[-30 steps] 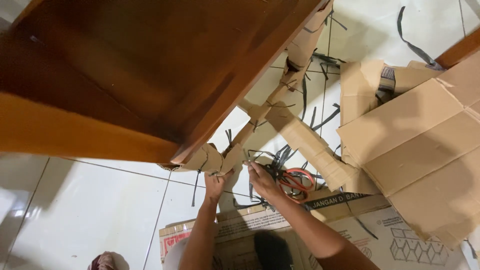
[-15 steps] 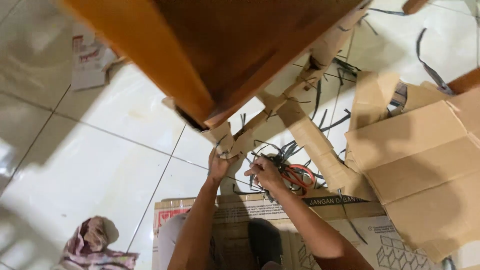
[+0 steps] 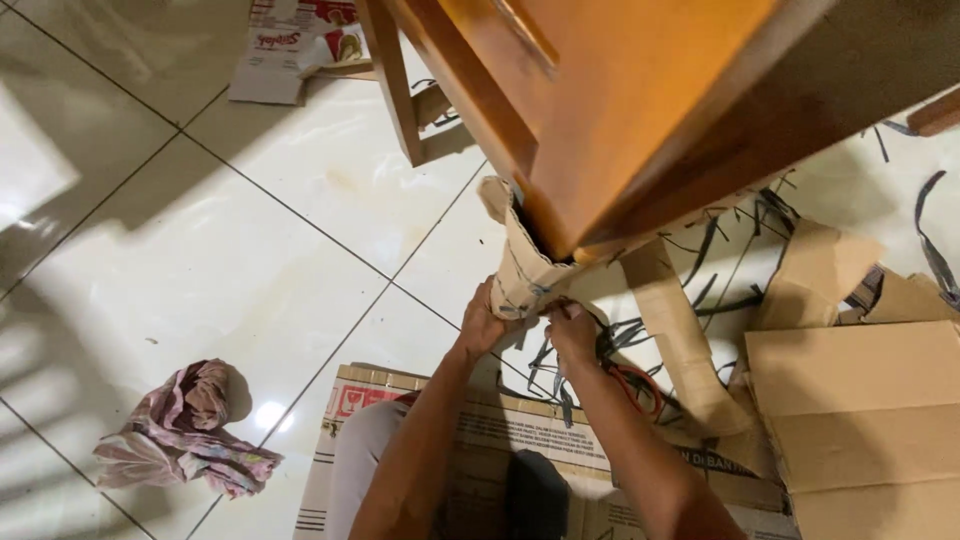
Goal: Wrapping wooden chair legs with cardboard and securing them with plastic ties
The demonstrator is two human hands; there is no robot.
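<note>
Left hand (image 3: 482, 325) and right hand (image 3: 572, 330) both grip the cardboard wrap (image 3: 525, 270) at the corner of the wooden furniture (image 3: 640, 100). Red scissors (image 3: 640, 390) lie among black straps (image 3: 610, 340) on the tiled floor (image 3: 220, 260). A crumpled cloth (image 3: 185, 430) lies well apart, left.

Both forearms enter from the 6 o'clock edge and converge toward 12 o'clock. The left hand (image 3: 484, 326) sits at the end of a bare, nearly straight forearm, wrist extended, fingers curled in a grip. The right hand (image 3: 573, 333) lies just beside it at 3 o'clock, knuckles up, fingers bent and pinching. Hands are near, not touching.
</note>
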